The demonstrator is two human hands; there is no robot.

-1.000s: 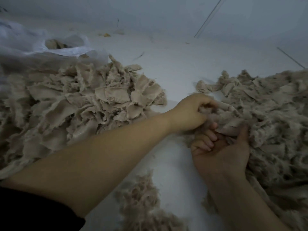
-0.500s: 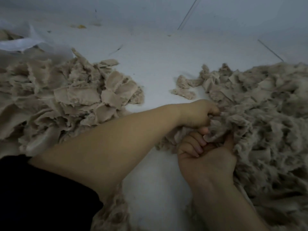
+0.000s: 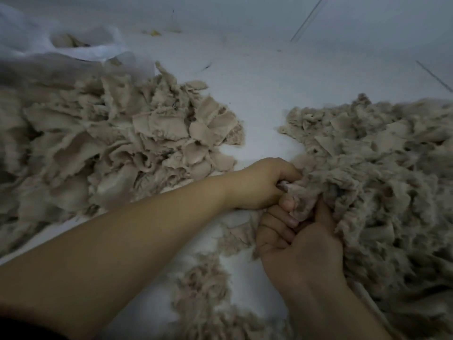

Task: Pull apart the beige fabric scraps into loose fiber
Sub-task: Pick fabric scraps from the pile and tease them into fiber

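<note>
- Left hand (image 3: 259,184): fingers curled, gripping a beige scrap (image 3: 300,196) at the fiber pile (image 3: 382,182) edge
- Right hand (image 3: 297,244): thumb and curled fingers pinch the same scrap from below

Flat beige scraps (image 3: 127,143) heaped left; frayed fiber (image 3: 382,173) piled right.
</note>
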